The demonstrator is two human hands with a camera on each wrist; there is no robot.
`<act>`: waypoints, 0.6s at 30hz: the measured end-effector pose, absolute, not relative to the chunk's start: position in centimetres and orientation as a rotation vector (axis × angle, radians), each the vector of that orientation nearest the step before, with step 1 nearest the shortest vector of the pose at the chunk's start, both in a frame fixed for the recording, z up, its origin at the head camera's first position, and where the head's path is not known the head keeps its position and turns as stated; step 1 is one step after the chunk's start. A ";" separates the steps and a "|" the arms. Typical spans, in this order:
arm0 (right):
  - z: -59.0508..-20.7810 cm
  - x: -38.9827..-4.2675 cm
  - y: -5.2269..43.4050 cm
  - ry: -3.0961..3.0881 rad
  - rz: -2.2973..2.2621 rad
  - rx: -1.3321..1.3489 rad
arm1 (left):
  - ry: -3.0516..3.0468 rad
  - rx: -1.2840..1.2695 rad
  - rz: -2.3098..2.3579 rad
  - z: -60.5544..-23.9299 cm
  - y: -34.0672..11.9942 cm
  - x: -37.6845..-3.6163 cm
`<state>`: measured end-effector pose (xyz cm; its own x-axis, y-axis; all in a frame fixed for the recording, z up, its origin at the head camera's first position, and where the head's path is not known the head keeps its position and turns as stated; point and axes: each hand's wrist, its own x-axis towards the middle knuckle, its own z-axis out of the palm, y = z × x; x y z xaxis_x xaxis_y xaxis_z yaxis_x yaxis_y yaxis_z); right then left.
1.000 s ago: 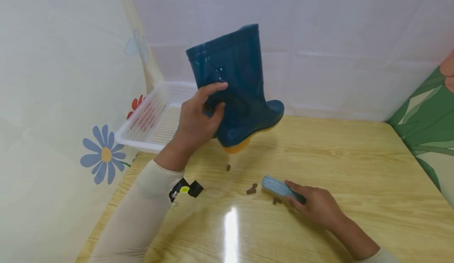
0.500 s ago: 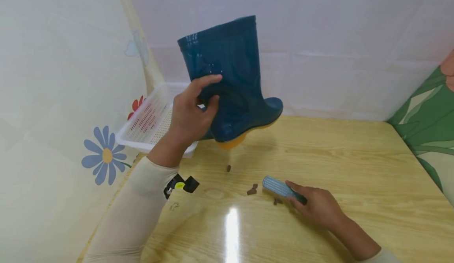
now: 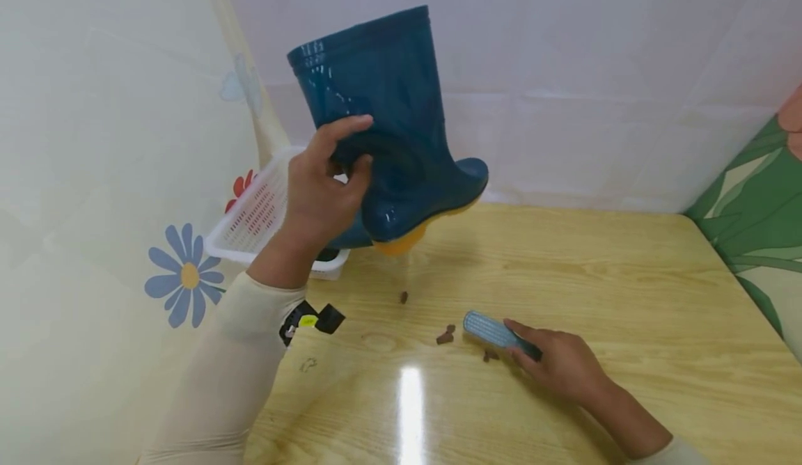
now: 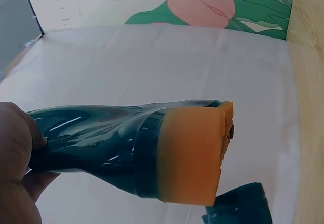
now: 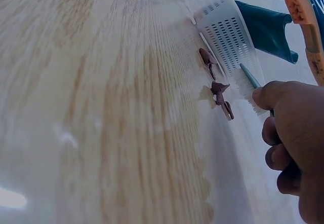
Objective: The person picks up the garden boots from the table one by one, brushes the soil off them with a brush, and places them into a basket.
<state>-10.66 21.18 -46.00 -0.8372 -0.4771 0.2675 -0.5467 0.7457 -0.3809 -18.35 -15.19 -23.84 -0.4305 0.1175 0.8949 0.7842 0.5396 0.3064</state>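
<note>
My left hand grips a blue rubber boot by the back of its lower shaft and holds it raised over the table, opening tilted up. Its toe points right, and its orange sole faces down. In my right hand is a brush with a grey-blue back, held low over the tabletop. Pale bristles show in the right wrist view. Brown clumps lie beside the brush, and a single small bit lies under the boot.
A white perforated basket stands at the back left of the wooden table. The shaft of a second blue boot sticks out over its rim. Behind the table hangs a pale cloth.
My left hand has moved the boot up and to the left, uncovering more of the second boot's shaft by the basket. My right hand and the brush have stayed in place.
</note>
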 end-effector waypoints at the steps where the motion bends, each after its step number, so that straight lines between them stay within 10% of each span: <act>1: -46.0 -10.7 21.2 -2.790 0.682 0.824 | -1.875 -0.739 -0.942 -23.8 -15.3 -18.4; 18: -46.2 -10.7 21.3 -2.800 0.690 0.816 | -1.885 -0.649 -1.030 -22.4 -16.4 -17.6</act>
<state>-10.65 21.27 -46.21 -0.8421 -0.4730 0.2590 -0.5392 0.7472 -0.3886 -17.59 -16.42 -22.41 -0.4875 0.0352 0.8724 0.7533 0.5220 0.4000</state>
